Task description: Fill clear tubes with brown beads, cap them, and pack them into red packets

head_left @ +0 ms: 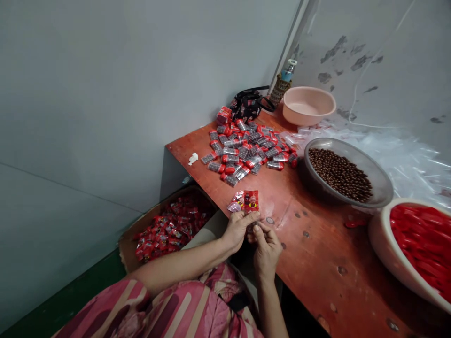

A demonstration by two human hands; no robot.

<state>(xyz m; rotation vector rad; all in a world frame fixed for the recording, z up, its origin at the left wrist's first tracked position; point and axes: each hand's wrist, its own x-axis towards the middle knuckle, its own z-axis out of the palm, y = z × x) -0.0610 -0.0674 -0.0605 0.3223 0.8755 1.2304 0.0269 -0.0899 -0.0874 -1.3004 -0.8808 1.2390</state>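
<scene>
Red foil sachets (247,201) stick up from the left hand (237,230), pinched between thumb and fingers at the near edge of the counter (310,263); the right hand (267,249) pinches something small and dark (254,228) just below them. Red-capped tubes (244,150) heap farther along; a grey bowl (382,188) of brown balls (340,174) sits right.

Left hand (237,230) and right hand (267,249) curl inward, just beside each other
</scene>
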